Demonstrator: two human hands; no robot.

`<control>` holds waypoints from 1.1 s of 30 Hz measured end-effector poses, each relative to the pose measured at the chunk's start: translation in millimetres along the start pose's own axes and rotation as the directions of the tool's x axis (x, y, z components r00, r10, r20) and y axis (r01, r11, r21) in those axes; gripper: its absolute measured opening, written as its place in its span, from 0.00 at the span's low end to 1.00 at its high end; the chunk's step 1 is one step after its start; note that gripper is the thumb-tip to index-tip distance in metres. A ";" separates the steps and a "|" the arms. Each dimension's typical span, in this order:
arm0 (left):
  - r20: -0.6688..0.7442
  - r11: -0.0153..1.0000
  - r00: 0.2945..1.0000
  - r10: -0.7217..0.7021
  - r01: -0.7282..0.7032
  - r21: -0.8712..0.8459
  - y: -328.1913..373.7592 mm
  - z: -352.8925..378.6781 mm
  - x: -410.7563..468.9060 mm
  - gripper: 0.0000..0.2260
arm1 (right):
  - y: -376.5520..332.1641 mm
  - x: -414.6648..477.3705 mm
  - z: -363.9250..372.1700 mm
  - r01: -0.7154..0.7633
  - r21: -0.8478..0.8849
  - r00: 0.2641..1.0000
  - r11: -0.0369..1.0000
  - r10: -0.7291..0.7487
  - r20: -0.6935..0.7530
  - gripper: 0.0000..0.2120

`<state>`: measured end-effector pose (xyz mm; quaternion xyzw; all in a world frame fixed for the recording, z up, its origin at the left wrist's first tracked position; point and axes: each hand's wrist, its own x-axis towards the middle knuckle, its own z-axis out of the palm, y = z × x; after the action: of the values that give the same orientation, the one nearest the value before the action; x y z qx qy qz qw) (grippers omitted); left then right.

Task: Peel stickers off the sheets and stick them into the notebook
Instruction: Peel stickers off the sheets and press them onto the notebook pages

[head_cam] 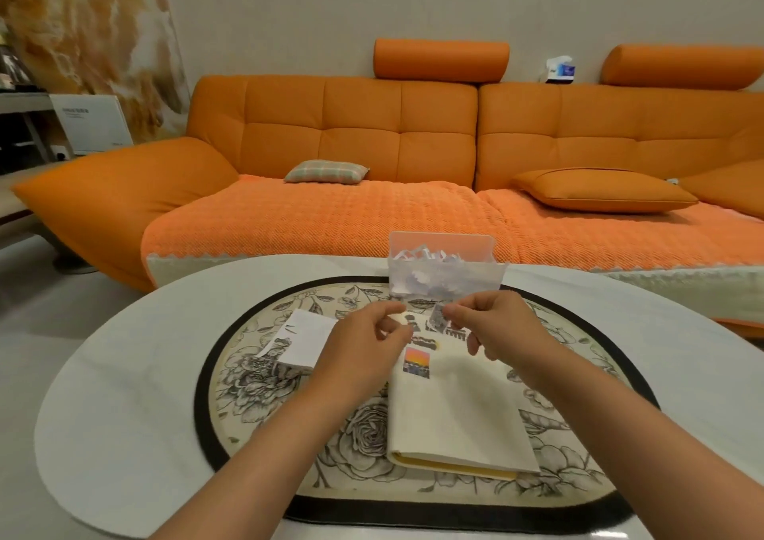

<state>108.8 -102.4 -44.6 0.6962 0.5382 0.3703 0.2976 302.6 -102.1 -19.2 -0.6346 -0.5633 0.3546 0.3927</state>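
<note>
Bare forearms (264,448) rise from the bottom edge over the open notebook (459,415), which lies right of centre on a floral placemat (256,378), its page ready below the hands. At centre frame the right hand (492,324) pinches a small sticker (437,319), lifted probably to free its backing. The left hand (368,337) closes thumb to forefinger beside it; on what, I cannot tell. Sticker sheets (308,339) lie left, and a clear scrap box (444,268) stands behind.
</note>
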 end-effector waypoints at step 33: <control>0.287 0.791 0.925 0.248 -0.364 0.492 -20.6 32.5 16.3 0.18 | 48.2 34.2 6.2 0.059 -0.470 0.998 0.881 -0.044 0.042 0.10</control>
<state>127.4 -82.1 -76.0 0.8641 0.4654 0.1738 0.0811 322.0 -70.3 -65.4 -0.6904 -0.6549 0.2062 0.2280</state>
